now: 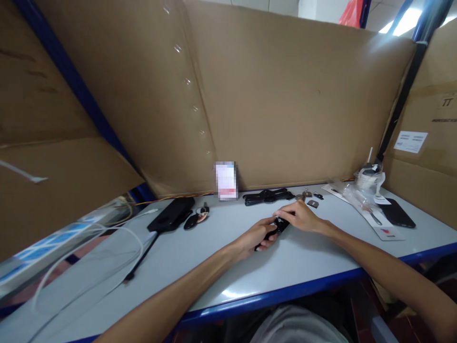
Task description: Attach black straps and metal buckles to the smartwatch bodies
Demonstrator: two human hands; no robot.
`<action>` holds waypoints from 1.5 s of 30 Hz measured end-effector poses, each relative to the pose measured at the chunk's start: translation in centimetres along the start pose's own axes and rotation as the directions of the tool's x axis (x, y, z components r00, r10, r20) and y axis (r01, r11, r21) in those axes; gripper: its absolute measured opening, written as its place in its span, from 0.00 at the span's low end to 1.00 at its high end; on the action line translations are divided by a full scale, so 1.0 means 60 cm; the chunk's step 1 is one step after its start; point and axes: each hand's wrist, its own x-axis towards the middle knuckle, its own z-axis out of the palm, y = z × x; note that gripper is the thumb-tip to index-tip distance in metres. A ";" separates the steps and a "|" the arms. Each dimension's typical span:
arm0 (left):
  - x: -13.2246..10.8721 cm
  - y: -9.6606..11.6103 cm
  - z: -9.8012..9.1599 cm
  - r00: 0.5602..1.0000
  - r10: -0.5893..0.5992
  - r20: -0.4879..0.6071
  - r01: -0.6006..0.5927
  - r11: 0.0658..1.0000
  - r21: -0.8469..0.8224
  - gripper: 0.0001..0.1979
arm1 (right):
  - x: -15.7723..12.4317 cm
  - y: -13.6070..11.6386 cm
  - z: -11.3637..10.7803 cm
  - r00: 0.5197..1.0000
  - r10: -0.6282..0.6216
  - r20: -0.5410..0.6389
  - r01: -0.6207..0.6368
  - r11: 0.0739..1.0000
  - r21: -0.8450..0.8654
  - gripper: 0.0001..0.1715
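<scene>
Near the middle of the grey tabletop, my left hand (257, 238) is wrapped round a black object (282, 224), which looks like a small tool or device with a shiny part on top. My right hand (299, 215) has its fingers bent and pressed against the far end of the same object. What exactly the right fingertips pinch is too small to tell. Just behind the right hand lie several small metal and black pieces, one of them a brownish plate (313, 204). A black bundled cable or strap (266, 196) rests behind both hands.
At left on the table (203, 276) are a black power bank (172, 214), keys (192, 221) and white cables (139, 238). A card (226, 181) leans on the cardboard wall (278, 95). To the right are a phone (398, 213), clear packaging (374, 219) and a cup (368, 180).
</scene>
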 end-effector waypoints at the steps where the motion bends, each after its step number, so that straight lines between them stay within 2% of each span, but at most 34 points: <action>1: -0.001 0.000 0.000 1.000 -0.002 -0.002 0.002 1.000 0.000 0.14 | -0.001 0.000 0.000 1.000 -0.014 0.008 0.014 1.000 -0.017 0.27; 5: -0.001 0.002 0.002 1.000 -0.006 -0.001 0.006 1.000 0.008 0.15 | -0.004 0.001 -0.001 0.998 -0.047 -0.032 0.042 0.989 -0.139 0.27; 11: 0.000 0.001 0.000 1.000 -0.008 0.009 0.008 1.000 0.021 0.13 | -0.004 0.001 -0.005 0.996 -0.091 -0.012 0.089 0.991 -0.103 0.25; 27: -0.001 0.002 0.005 1.000 -0.003 -0.005 0.003 1.000 0.017 0.13 | -0.005 0.002 -0.002 0.995 -0.102 -0.019 0.094 0.958 -0.271 0.26; 34: 0.003 -0.003 0.003 1.000 0.018 0.019 -0.018 1.000 0.007 0.09 | -0.010 -0.005 -0.001 0.996 -0.061 0.071 0.084 0.908 -0.409 0.16; 41: 0.008 -0.006 0.006 1.000 0.025 -0.001 -0.025 0.998 0.050 0.08 | -0.012 -0.034 0.004 0.975 0.048 0.216 0.103 0.766 -0.634 0.19; 45: 0.008 -0.006 0.009 0.999 0.015 -0.040 -0.013 0.998 0.069 0.11 | -0.014 -0.046 0.012 0.959 0.064 0.278 0.155 0.700 -0.697 0.16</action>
